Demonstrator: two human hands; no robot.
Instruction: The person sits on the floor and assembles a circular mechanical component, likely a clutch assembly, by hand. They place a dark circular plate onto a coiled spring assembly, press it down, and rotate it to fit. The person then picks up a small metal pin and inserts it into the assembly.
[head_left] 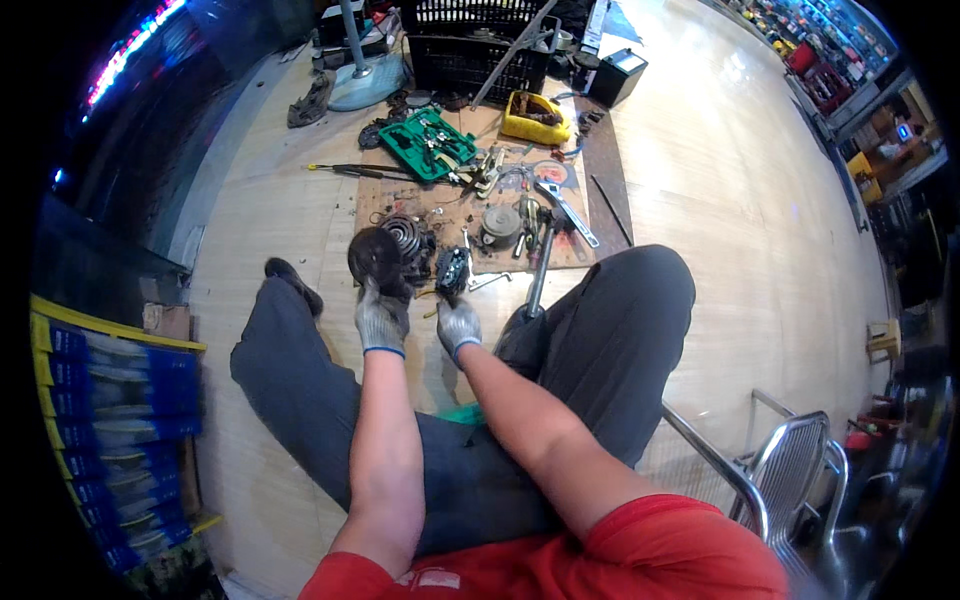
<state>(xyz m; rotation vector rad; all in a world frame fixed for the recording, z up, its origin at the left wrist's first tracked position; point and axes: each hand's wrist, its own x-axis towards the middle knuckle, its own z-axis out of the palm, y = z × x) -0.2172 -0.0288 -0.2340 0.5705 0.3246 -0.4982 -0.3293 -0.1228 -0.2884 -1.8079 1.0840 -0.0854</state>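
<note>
My left hand (382,320), in a grey work glove with a blue cuff, is closed on a dark round metal part (374,256). Close beside it lies a ribbed round part (404,236) with dark housing around it. My right hand (459,325), gloved alike, grips a small black block-shaped part (452,268) by its near end. Its fingers are partly hidden. Just right of that hand, a small spanner (490,281) lies on the floor. Farther off are a grey round metal part (500,222) and a large adjustable wrench (568,213).
An open green tool case (428,143) and a yellow container (535,118) stand beyond the cardboard (385,200). Behind them are a black crate (478,65) and a dark battery-like box (617,77). A metal chair (790,470) is at right, stacked blue boxes (125,400) at left.
</note>
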